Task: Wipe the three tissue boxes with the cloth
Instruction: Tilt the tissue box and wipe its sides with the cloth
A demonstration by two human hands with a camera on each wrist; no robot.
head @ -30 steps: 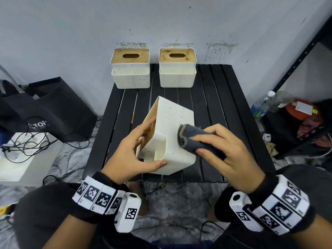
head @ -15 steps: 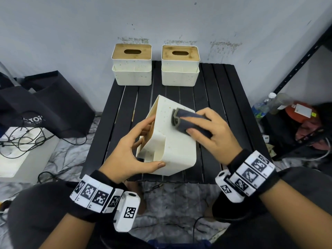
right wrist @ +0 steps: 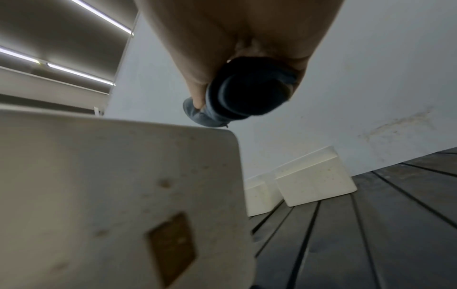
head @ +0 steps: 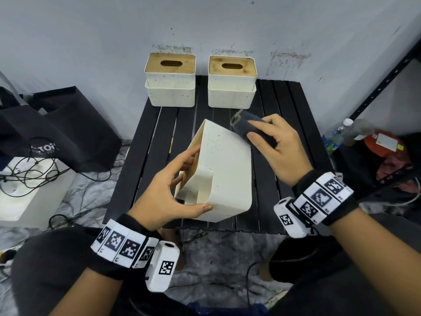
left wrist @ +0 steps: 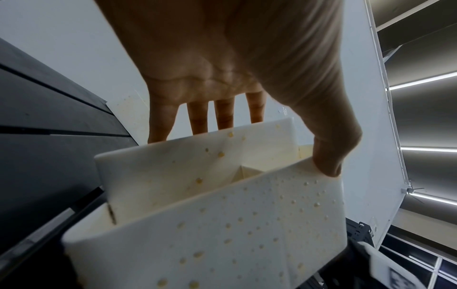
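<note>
At the far left, on the floor, a black fabric tote bag slumps beside a white box draped with tangled black cables. Your left hand reaches forward over the near edge of the black slatted worktop. Its fingers spread behind the wooden lid side of the cream speckled tissue box, and its thumb clamps the near corner, so this grip is closed on that box. You hold the box tilted, its base turned up and to the right; whether its lower edge touches the slats cannot be told. The left wrist view shows an open side pocket in the box with a divider inside, and the pocket looks empty there.

At the back of the worktop, against the grey wall, two more cream tissue boxes stand upright side by side: the rear left box and the rear right box. Each has a bamboo lid with an oval slot, and no tissue shows in either slot.

Your right hand hovers at the far top corner of the tilted box, with its fingers curled round a rolled dark grey cloth. The roll's end sits at, or just above, that corner. Further right, on the floor beside a black metal shelf frame, lie plastic bottles.
</note>
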